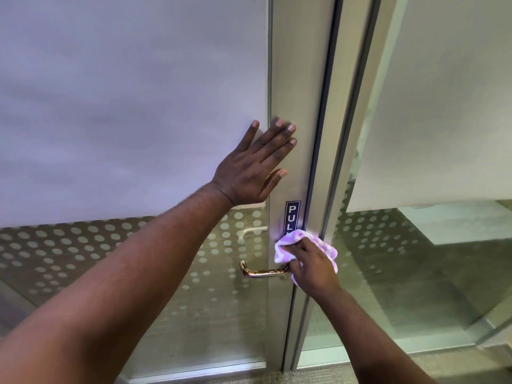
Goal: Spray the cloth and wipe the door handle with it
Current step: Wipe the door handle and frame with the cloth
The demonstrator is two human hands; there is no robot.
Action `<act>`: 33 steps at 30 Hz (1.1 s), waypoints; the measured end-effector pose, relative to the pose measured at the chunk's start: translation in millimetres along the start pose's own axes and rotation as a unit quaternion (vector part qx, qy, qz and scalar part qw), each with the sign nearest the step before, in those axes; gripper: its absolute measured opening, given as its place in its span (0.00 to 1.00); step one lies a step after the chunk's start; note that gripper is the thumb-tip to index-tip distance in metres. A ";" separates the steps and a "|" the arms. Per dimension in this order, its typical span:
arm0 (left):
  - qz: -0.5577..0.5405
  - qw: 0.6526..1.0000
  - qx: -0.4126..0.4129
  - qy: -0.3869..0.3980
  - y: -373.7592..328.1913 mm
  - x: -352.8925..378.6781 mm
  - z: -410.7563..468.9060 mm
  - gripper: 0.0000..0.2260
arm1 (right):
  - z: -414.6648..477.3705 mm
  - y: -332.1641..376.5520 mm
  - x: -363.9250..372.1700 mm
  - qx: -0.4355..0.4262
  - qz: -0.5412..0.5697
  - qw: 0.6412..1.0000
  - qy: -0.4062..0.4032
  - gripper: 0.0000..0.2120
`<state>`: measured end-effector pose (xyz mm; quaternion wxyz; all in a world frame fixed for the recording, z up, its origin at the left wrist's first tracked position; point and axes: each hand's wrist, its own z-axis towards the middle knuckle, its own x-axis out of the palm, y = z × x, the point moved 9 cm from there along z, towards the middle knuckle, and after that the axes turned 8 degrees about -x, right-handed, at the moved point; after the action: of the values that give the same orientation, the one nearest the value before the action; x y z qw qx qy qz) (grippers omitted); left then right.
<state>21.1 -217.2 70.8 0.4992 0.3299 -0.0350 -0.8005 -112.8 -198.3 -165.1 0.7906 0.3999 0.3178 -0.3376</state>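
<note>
At about 5 o'clock in the view, the right hand is closed around a bunched purple and white cloth. The cloth is pressed on the metal door frame, right where the door handle joins it. The shiny handle sticks out from the cloth toward 9 o'clock and curls up at its end. The cloth covers the bottom of a dark sign that shows the letters P, U and L. Farther up, near the middle, the left hand lies flat and open, holding nothing. Its palm is on the frosted glass and its fingertips touch the frame.
</note>
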 end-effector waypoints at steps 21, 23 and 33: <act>0.005 1.000 0.005 -0.002 -0.9 2.4 -1.2 0.26 | -33.4 34.9 39.8 0.069 0.102 0.990 0.072 0.22; 0.006 1.000 0.004 0.002 -0.3 3.0 -1.3 0.26 | -29.7 49.8 49.2 0.052 0.102 0.990 0.086 0.22; 0.031 0.999 0.011 0.009 -3.2 3.5 -0.7 0.26 | -1.5 98.8 75.3 0.030 0.080 0.987 0.136 0.19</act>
<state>18.0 -218.3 67.2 0.5201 0.3410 -0.0492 -0.7815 7.7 -173.5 -182.7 0.7521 0.4899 0.3789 -0.2253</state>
